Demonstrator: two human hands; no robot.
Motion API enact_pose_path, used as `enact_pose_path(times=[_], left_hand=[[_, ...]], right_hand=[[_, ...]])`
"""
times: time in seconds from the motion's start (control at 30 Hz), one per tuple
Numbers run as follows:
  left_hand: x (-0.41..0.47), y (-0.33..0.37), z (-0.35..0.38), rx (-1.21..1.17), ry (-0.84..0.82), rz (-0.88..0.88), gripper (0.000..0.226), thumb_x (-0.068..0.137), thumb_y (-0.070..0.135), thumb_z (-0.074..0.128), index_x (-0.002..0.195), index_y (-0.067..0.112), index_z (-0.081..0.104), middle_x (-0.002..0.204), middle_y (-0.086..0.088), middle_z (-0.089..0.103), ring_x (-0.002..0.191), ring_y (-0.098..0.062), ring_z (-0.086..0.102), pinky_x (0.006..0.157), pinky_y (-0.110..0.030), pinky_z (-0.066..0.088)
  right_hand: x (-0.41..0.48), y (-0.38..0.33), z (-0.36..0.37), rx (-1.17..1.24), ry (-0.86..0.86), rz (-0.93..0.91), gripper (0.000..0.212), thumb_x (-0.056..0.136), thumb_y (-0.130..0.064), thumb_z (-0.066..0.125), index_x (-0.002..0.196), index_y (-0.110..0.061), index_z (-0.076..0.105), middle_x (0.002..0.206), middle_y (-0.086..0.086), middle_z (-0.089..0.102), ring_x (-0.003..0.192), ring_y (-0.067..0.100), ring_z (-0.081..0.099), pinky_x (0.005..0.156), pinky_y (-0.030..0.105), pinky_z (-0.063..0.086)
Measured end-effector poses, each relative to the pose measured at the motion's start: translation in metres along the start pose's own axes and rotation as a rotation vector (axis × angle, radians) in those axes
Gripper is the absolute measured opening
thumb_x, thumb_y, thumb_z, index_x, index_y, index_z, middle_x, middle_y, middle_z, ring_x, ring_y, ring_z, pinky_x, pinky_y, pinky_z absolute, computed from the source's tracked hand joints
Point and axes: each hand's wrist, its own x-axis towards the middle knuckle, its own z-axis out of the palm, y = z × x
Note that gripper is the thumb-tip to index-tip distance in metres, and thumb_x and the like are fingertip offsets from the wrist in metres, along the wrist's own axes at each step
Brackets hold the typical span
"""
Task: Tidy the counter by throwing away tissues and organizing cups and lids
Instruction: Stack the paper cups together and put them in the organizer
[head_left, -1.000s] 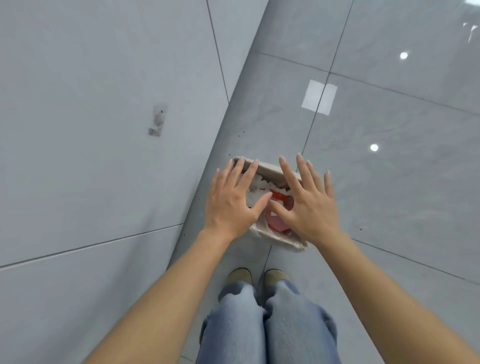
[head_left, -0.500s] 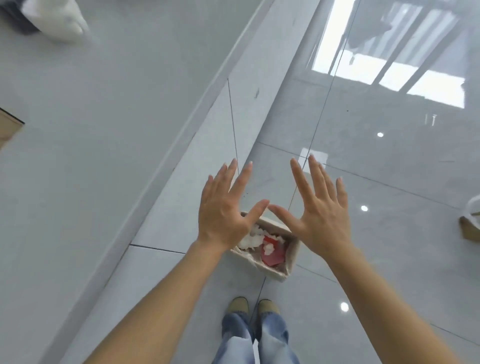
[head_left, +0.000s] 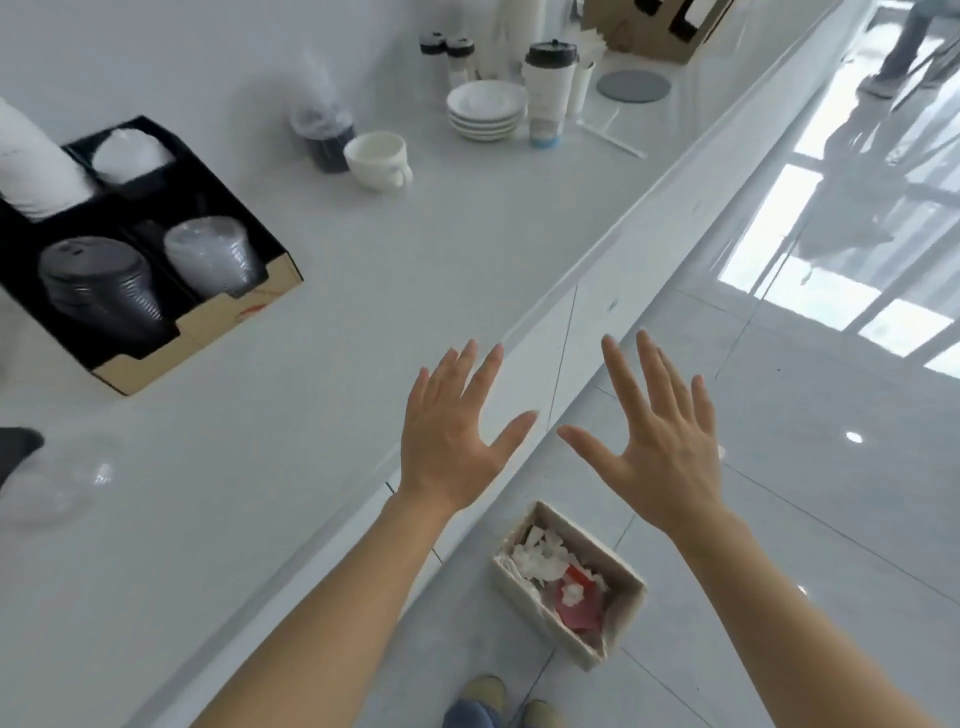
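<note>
My left hand (head_left: 457, 436) and my right hand (head_left: 660, 436) are raised side by side over the counter's front edge, fingers spread, both holding nothing. Below them on the floor stands a small cardboard box (head_left: 613, 639) filled with crumpled white tissues (head_left: 535, 558) and something red. On the white counter (head_left: 311, 415) a black organizer box (head_left: 156, 332) holds a stack of black lids (head_left: 98, 280), a stack of clear lids (head_left: 210, 254) and white cups (head_left: 31, 171). A clear lid (head_left: 57, 483) lies loose at the left.
Farther back on the counter sit a white mug (head_left: 376, 160), a dark drink with a clear dome lid (head_left: 324, 132), stacked saucers (head_left: 485, 110), a tall paper cup with a black lid (head_left: 548, 83), a grey coaster (head_left: 632, 85) and a brown carton (head_left: 660, 26). Someone's legs (head_left: 904, 41) show far right.
My view has lifted from the floor box up to the counter. Both hands rose from just above the box to counter height, still spread and holding nothing.
</note>
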Motion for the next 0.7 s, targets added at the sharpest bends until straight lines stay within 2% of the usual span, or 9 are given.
enact_pose_path(times=[0.33,0.47,0.7], left_hand=[[-0.037,-0.075,-0.097,0.111,0.25,-0.251,0.079,0.081,0.073,0.017,0.144,0.026,0.027,0.152,-0.006,0.03,0.141,-0.024,0.023,0.116,-0.046,0.013],[-0.062,-0.111,-0.138,0.137,0.354,-0.352,0.075,0.083,0.069,0.026,0.142,0.024,0.031,0.15,-0.007,0.034,0.14,-0.024,0.026,0.116,-0.046,0.015],[-0.113,-0.182,-0.212,0.183,0.497,-0.519,0.071,0.082,0.065,0.032,0.143,0.027,0.03,0.152,-0.006,0.03,0.141,-0.023,0.023,0.115,-0.048,0.015]], right_hand=[[0.035,-0.116,-0.003,0.116,0.013,-0.306,0.081,0.078,-0.077,0.028,0.147,-0.04,0.004,0.157,0.007,0.019,0.142,0.028,0.025,0.112,0.056,0.018],[0.048,-0.176,0.005,0.142,0.0,-0.433,0.082,0.078,-0.077,0.028,0.146,-0.041,0.001,0.158,0.007,0.018,0.142,0.029,0.025,0.112,0.056,0.018],[0.057,-0.296,0.03,0.208,0.031,-0.617,0.082,0.079,-0.077,0.029,0.147,-0.034,0.015,0.154,0.009,0.029,0.136,0.029,0.038,0.107,0.058,0.029]])
